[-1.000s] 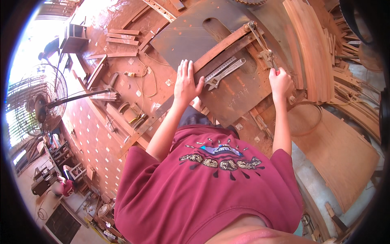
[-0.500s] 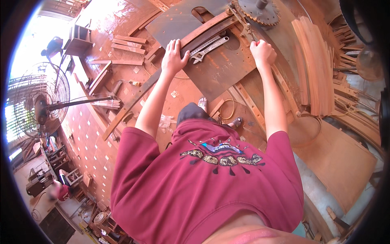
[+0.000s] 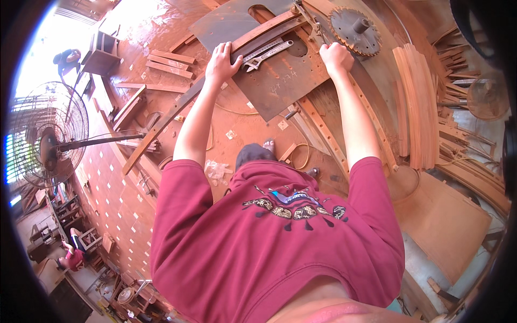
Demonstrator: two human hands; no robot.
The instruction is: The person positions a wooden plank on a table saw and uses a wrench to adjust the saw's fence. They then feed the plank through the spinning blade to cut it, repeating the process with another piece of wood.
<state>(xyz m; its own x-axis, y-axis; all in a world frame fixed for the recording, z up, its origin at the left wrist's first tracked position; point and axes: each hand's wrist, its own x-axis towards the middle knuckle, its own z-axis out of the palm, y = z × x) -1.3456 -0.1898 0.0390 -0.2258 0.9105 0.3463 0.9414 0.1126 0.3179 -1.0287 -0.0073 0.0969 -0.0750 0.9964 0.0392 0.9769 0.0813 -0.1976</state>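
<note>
Left hand (image 3: 219, 65) at upper middle, laid over the near end of the wood strip (image 3: 264, 31). Fingers stretched forward and close together, thumb held apart toward the wrench side. Right hand (image 3: 337, 58) at the near end of the metal clamp (image 3: 316, 29), curled into a fist; the part inside the grip is hidden, so exact finger placement cannot be told.

Wood strip slants up and right from the left hand toward the far end of the clamp, above a steel plate (image 3: 269, 89) with chalk marks. Wrench (image 3: 273, 54) lies on the plate between the hands, just beside a marked metal strip (image 3: 262, 49). A long bar (image 3: 161, 126) runs down and left from near the left hand.

Right of the clamp: toothed saw blade (image 3: 344, 32), flat side up. Farther right, a stack of curved boards (image 3: 418, 107); nearer the body, a broad brown sheet (image 3: 449, 226). A holed rail (image 3: 372, 116) passes beside the right forearm.

Left edge: caged fan (image 3: 51, 148), well apart from the work. One co-worker (image 3: 67, 58) upper left, another (image 3: 72, 258) lower left.
</note>
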